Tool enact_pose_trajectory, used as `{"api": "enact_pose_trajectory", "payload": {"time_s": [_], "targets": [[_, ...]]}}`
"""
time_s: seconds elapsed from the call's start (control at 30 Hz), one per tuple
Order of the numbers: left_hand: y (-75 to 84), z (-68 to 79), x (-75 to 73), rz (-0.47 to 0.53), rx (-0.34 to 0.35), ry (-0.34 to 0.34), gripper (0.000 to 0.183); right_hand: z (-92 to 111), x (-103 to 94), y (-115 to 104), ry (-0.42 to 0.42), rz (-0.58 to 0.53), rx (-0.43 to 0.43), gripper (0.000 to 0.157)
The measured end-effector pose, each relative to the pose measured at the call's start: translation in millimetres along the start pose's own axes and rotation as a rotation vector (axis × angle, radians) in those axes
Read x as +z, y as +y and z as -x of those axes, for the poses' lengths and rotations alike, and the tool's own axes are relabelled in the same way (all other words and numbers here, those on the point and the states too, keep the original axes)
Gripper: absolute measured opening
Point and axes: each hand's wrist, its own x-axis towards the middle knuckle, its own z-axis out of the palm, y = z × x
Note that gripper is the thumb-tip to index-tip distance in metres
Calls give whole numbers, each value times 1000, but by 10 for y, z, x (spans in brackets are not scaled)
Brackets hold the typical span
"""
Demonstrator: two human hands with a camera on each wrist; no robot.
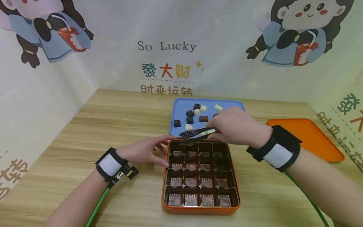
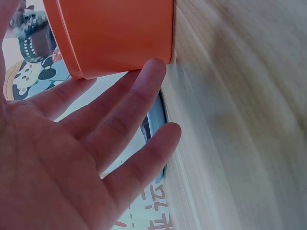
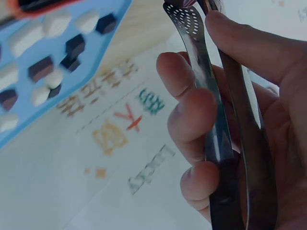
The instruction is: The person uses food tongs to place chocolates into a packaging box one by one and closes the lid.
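Observation:
My right hand [image 1: 233,126] grips metal tongs [image 1: 198,135] with perforated tips, fingers and thumb wrapped round both arms in the right wrist view. Between the tips is a brown chocolate [image 1: 185,138], held over the back-left compartment of an orange box [image 1: 201,210]. That box has a divided insert with rows of square compartments. At its left side, my left hand [image 1: 146,150] has its thumb near the wall and fingers reaching to the back-left corner. In the left wrist view these fingers are extended, fingertips right at the orange wall.
Behind the box lies a blue tray [image 1: 208,101] with several dark and white chocolates [image 1: 203,119]. An orange tray [image 1: 312,135] sits at the right on the wooden table [image 1: 93,129]. A printed backdrop [image 1: 119,56] rises along the table's back and sides.

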Motion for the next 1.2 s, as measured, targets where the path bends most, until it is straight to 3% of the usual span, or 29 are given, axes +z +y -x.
{"api": "enact_pose_trajectory", "payload": {"time_s": [0.17,0.33,0.7,0.93,1.1,1.2], "targets": [[-8,0,-2,4,-19,-2,85,-156,-2,-187,-79,3,-12,31],[-2,-17,7,10,9,-9,84,-275,12,-269,-98,47,-29,17],[-8,-9,-7,30,27,-7,83,-705,-140,-631,-211,274,-14,17],[-13,-12,2,12,36,7,80,-1018,-138,-883,-406,391,109,16],[-11,-18,7,-1,53,13,79,-1090,-137,-913,-492,403,133,16],[-7,-14,-2,7,46,4,81,-1064,-215,-880,-466,394,109,15]]}}
